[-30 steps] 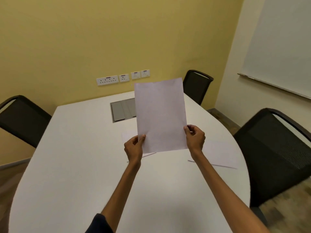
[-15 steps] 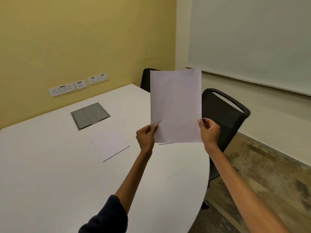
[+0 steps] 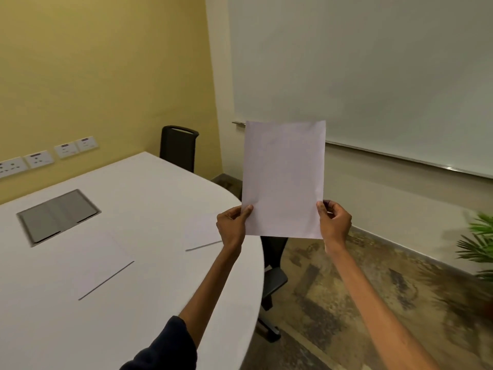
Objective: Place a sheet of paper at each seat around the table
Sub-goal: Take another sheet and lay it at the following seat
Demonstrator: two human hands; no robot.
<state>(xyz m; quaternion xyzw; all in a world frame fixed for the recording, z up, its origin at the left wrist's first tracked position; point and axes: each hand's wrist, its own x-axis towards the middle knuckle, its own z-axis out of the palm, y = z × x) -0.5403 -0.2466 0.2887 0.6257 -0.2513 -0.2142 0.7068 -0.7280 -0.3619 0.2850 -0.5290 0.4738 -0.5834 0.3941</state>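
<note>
I hold a blank white sheet of paper (image 3: 284,177) upright in the air, past the right edge of the white oval table (image 3: 149,188). My left hand (image 3: 232,227) pinches its lower left corner and my right hand (image 3: 334,222) pinches its lower right corner. Two more sheets lie flat on the table: one sheet (image 3: 100,260) near the middle, another sheet (image 3: 201,233) by the right edge, partly behind my left hand. A black chair (image 3: 178,146) stands at the table's far end. Another black chair (image 3: 273,263) is tucked under the right edge, mostly hidden by the paper.
A grey cable hatch (image 3: 57,214) is set into the tabletop. Wall sockets (image 3: 40,157) run along the yellow wall. A whiteboard (image 3: 373,76) fills the right wall. A green plant (image 3: 480,244) stands at the far right on the mottled floor (image 3: 346,303).
My view has swung to the right, so the table has slid left and the whiteboard and plant have come in. Both hands keep their hold on the upright sheet.
</note>
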